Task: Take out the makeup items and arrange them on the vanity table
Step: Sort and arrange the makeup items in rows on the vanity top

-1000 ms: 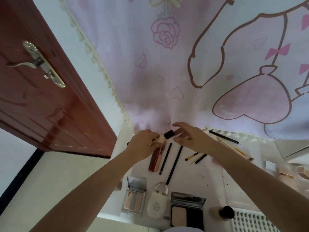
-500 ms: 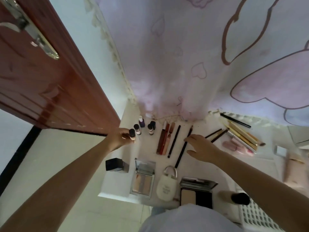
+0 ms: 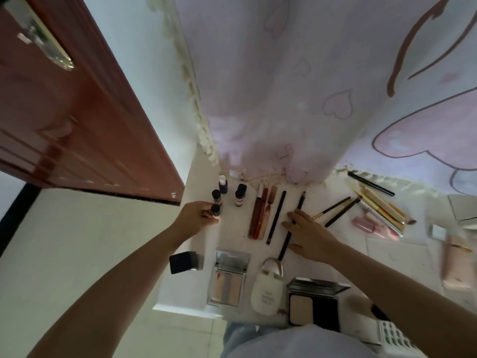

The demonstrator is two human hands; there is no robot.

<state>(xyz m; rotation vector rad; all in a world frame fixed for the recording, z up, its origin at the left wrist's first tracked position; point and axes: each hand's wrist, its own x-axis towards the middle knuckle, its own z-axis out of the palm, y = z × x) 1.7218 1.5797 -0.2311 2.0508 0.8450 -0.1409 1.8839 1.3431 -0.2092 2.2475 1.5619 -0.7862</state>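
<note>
Nearest, at the front edge of the white vanity table (image 3: 180, 288): open powder compact (image 3: 313, 304), dark-cased, pale pan showing, lid raised. Just left of the compact: white oval bottle (image 3: 267, 293) lying flat, clear cap pointing away. Further left of the compact: mirrored palette (image 3: 228, 277), open, beige pans. Left again, at the table's left edge: small black square case (image 3: 183, 262). Beyond the compact, slightly right: right hand (image 3: 311, 237), palm down, fingers straight and slightly spread, lying over the long black pencil (image 3: 293, 224). Left of that pencil: second black pencil (image 3: 276, 217), parallel to it, then a close-set group of red-brown tubes (image 3: 262, 215). Far left beyond the compact: left hand (image 3: 196, 217), fingertips pinching a small dark-capped bottle (image 3: 215, 211) standing upright on the table. Just beyond it: cluster of small bottles (image 3: 229, 192), upright, one with a white cap. Right and beyond the compact: two thin brushes (image 3: 335, 210), a bundle of gold pencils (image 3: 379, 206), pink tubes (image 3: 374, 226). Farthest, behind all items: pink printed curtain (image 3: 296, 86) hanging to the tabletop; red-brown door (image 3: 64, 125) far left.
</note>
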